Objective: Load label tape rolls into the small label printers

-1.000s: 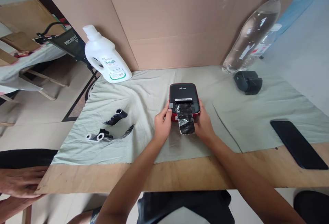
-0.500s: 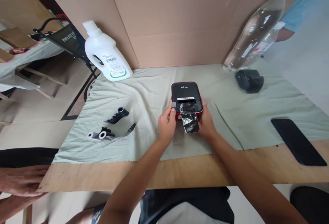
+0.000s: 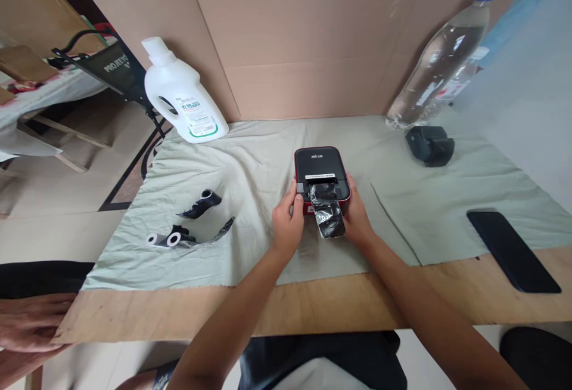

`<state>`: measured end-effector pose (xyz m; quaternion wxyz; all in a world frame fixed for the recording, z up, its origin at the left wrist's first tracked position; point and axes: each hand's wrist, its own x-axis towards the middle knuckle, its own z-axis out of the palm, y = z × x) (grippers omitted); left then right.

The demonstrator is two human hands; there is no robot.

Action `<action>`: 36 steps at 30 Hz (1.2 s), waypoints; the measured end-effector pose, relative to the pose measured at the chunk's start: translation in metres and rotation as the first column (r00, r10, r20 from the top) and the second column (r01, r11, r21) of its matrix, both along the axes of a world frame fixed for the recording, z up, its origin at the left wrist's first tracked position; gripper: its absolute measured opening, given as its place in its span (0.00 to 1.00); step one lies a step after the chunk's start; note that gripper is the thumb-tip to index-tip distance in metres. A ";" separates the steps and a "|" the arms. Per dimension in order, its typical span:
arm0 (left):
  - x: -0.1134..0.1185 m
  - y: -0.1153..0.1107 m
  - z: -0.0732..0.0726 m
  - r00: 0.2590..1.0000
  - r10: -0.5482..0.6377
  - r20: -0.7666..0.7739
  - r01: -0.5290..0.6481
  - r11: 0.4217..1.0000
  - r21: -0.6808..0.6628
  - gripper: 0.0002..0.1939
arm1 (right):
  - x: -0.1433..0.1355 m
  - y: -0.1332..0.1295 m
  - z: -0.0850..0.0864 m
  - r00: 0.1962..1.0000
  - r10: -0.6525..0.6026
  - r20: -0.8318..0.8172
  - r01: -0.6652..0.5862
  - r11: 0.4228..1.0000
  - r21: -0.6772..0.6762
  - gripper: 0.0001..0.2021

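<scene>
Black strip (image 3: 329,220): hangs from the device (image 3: 318,163) toward the near edge of the table (image 3: 170,312); looks thin, slick, easily creased.
Left hand (image 3: 286,221): grip half curled, thumb at the device's near left corner, fingers along its side.
Right hand (image 3: 358,218): grip cupped round the opposite side, fingertips hidden.
Device: mid-table; probably light, stiff-shelled; best held by both sides, clear of the strip.
White bottle (image 3: 190,107): far left corner.
</scene>
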<state>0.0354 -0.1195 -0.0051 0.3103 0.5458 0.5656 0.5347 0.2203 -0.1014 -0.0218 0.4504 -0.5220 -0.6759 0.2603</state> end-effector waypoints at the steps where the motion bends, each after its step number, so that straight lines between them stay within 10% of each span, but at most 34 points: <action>1: 0.000 0.000 0.000 1.000 0.004 0.000 -0.004 1.000 0.001 0.25 | 0.000 0.000 0.000 1.000 0.019 -0.003 -0.019 1.000 0.019 0.50; 10: 0.002 -0.001 -0.006 0.996 0.009 -0.085 -0.001 0.995 0.096 0.26 | 0.006 0.002 -0.006 1.000 0.006 0.015 -0.006 1.000 -0.014 0.57; 23: -0.005 0.005 -0.009 0.975 0.083 -0.205 -0.038 0.976 0.214 0.19 | 0.010 0.004 0.005 1.000 -0.007 0.029 0.007 1.000 -0.017 0.41; 36: -0.020 0.021 0.013 0.951 -0.066 -0.301 0.046 0.996 -0.073 0.15 | 0.013 0.005 0.011 0.996 0.011 0.093 -0.011 1.000 0.001 0.42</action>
